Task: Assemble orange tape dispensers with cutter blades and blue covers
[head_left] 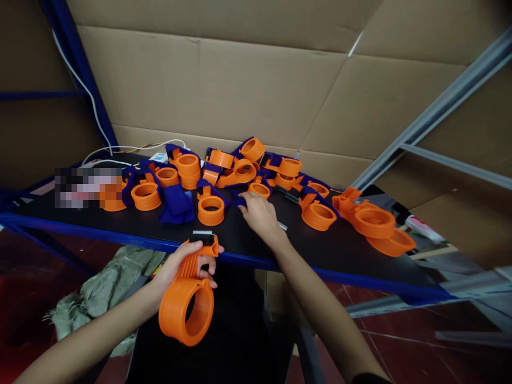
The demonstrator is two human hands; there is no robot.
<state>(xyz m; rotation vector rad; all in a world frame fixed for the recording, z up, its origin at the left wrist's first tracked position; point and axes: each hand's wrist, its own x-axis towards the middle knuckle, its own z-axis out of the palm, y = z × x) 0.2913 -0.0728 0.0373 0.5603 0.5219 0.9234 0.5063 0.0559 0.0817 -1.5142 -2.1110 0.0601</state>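
While the left hand (182, 266) wraps its fingers round the ribbed neck of an orange plastic tape dispenser (188, 298), that dispenser hangs just below the near blue edge of the black table (340, 250), its smooth hollow ring downward and a small toothed metal blade on a black head at the top. Beyond that edge, on the matte tabletop, the right hand (260, 213) lies palm down with fingers loosely bent, fingertips touching a dark blue plastic piece (236, 200); whether it grips the piece cannot be told. Farther back from the edge sprawls a heap of dispenser parts (224, 173), glossy orange rings and angular blue handles tangled together. Toward the table's right end sit stacked orange rings (374, 221), broad and shallow. Behind the table rises a wall of creased brown cardboard (224, 90), and white cables (120, 152) trail along its far left corner. Below the table's left side lies crumpled grey cloth (112, 282) on a dark red floor.
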